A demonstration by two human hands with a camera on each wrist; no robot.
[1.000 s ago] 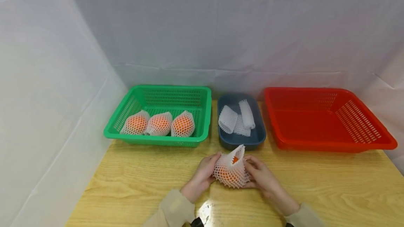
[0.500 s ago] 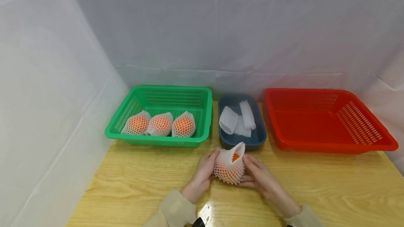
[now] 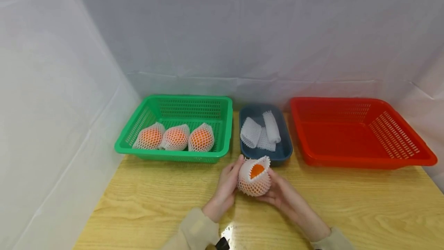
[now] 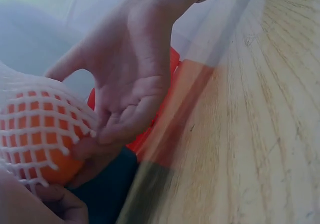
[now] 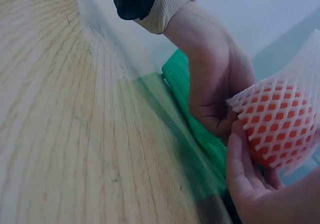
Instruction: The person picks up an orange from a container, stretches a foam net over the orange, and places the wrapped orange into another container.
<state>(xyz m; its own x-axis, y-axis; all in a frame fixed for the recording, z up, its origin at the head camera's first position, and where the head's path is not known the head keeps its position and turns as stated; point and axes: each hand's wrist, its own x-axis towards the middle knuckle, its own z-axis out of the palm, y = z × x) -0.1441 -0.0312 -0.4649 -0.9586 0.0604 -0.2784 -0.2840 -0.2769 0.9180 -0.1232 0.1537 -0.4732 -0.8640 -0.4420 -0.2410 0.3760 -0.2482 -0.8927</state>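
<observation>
Between both hands, over the table in the head view, is an orange in a white foam net sleeve. The net's mouth gapes at the top and bares the orange skin. My left hand grips its left side, thumb up along the net. From the right, my right hand holds it, with fingers curled under and round its side. The left wrist view shows bare orange below the net's toothed edge, at the fingertips. In the right wrist view, the left hand pinches the net edge.
At the back left, a green basket holds three netted oranges. A dark blue bin with several foam nets stands just beyond the hands. To its right is a red basket. White sheeting bounds the wooden table.
The netted orange has tipped and risen slightly, away from me. Its net mouth now faces upward and shows more orange skin. Both hands moved with it, keeping hold.
</observation>
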